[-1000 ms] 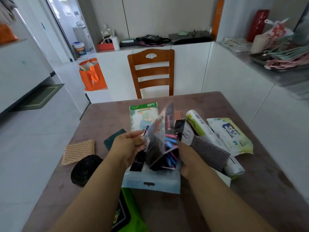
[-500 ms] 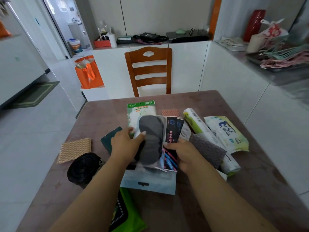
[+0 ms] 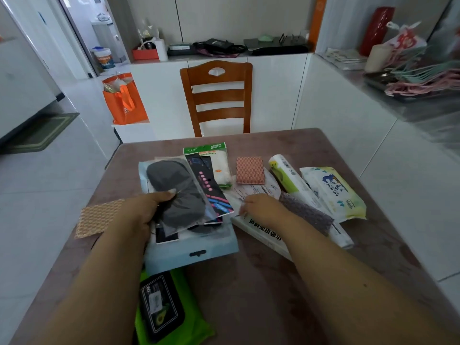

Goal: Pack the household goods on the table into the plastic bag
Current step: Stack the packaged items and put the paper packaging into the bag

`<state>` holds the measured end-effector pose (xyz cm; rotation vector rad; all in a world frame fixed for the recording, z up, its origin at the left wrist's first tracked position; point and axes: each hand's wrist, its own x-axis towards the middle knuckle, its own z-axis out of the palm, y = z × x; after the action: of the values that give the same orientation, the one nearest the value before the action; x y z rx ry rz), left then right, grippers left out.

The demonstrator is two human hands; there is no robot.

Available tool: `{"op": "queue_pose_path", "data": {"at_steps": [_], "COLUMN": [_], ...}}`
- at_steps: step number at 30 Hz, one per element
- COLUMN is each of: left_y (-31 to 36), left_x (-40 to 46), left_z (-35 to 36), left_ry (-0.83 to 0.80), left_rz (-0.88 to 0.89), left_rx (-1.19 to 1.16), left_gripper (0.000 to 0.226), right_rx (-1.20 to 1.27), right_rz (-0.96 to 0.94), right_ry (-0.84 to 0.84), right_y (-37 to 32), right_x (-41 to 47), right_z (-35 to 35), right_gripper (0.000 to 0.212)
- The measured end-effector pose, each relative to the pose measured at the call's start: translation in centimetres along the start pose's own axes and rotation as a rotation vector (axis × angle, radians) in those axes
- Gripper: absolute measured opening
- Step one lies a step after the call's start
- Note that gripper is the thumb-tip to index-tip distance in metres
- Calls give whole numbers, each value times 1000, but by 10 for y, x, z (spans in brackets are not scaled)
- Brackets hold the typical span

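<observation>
My left hand point(image 3: 139, 215) grips a stack of clear packets with dark grey insoles point(image 3: 179, 192), thumb on top, held low over a light blue packet point(image 3: 196, 252) on the brown table point(image 3: 261, 295). My right hand point(image 3: 261, 207) is off the stack, its bent fingertips touching a white printed box point(image 3: 263, 234) and paper. Around them lie a green-topped white packet point(image 3: 216, 160), an orange-red cloth point(image 3: 250, 170), a green-labelled roll point(image 3: 288, 180), a white wipes pack point(image 3: 333, 192), a grey scouring cloth point(image 3: 306, 214), a beige woven cloth point(image 3: 99, 217) and a green wipes pack point(image 3: 164, 307).
A wooden chair point(image 3: 216, 95) stands at the table's far edge. An orange shopping bag point(image 3: 124, 100) sits on a low white ledge at the back left. White cabinets and a cluttered counter point(image 3: 410, 78) run along the right side.
The insole packets were upright between both hands; now they lie flat in my left hand, shifted left. My right hand has let go and dropped to the white box.
</observation>
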<state>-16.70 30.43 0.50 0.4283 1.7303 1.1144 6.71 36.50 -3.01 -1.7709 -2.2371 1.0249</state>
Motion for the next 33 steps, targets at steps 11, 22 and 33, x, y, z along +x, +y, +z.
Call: {"op": "queue_pose_path", "data": {"at_steps": [11, 22, 33], "left_y": [-3, -14, -1], "left_x": [-8, -22, -36], "left_z": [-12, -5, -13], "left_ry": [-33, -160, -274], "left_rz": [-26, -72, -133], "left_rx": [115, -7, -308], "left_gripper": [39, 29, 69], "right_rx": [-65, 848, 993], "right_rz": [-139, -207, -179], "right_ry": [-62, 570, 233], "right_y": [-15, -38, -51], "right_x": [-10, -35, -38], "right_z": [9, -31, 39], "right_gripper": [40, 27, 17]}}
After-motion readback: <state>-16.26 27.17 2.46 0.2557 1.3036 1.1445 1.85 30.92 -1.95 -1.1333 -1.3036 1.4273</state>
